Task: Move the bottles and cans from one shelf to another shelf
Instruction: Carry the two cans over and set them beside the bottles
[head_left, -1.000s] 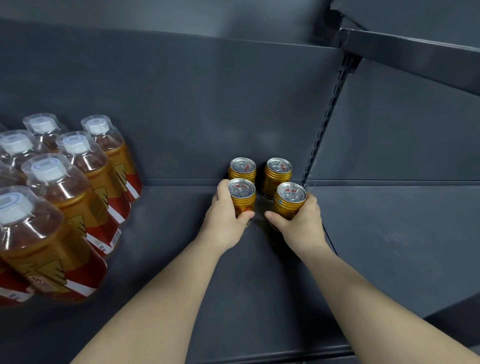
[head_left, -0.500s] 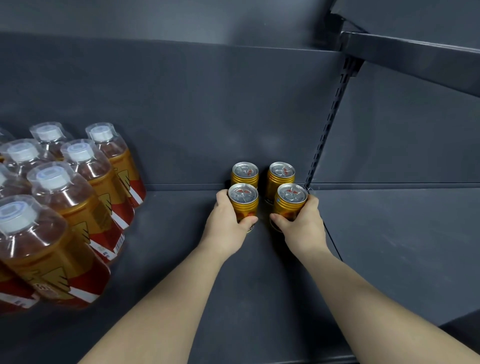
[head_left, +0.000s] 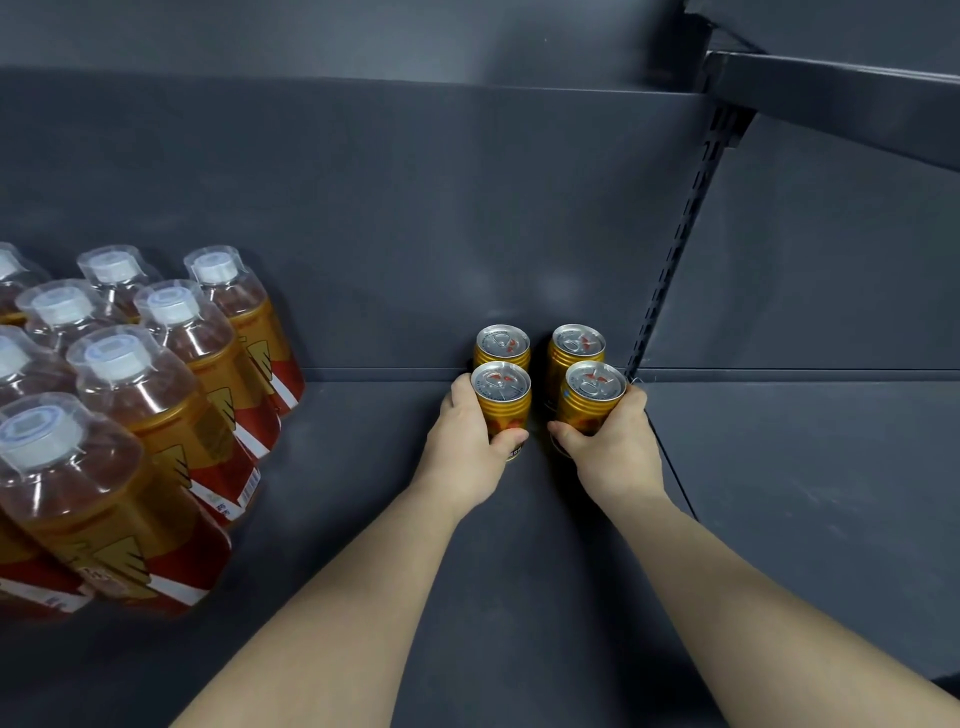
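**Four gold cans on a dark shelf, the near pair in hand**

Item 1, left hand (head_left: 470, 447): it is curling round the near-left can (head_left: 503, 389); the thumb is lying across the near face of the can low down and the fingers are wrapping the left side; the can is standing upright with its silver lid showing above the hand.

Item 2, right hand (head_left: 615, 449): it is gripping the near-right can (head_left: 595, 387); the thumb is pressing the near face and the fingers are closing round the right side; this can is leaning slightly to the right; whether either can's base is touching the shelf (head_left: 519, 582) cannot be told.

Item 3, far-left can (head_left: 502, 344) and far-right can (head_left: 577, 340): both are standing upright against the back panel (head_left: 389, 208), just behind the held pair; no hand is touching them.

Item 4, bottles (head_left: 156, 395): a block of amber bottles with white caps and red-and-gold labels is occupying the left of the shelf, well apart from the cans.

Item 5, slotted upright (head_left: 675, 270): it is running up the back panel just right of the cans; an upper shelf (head_left: 841, 98) is projecting at far right.
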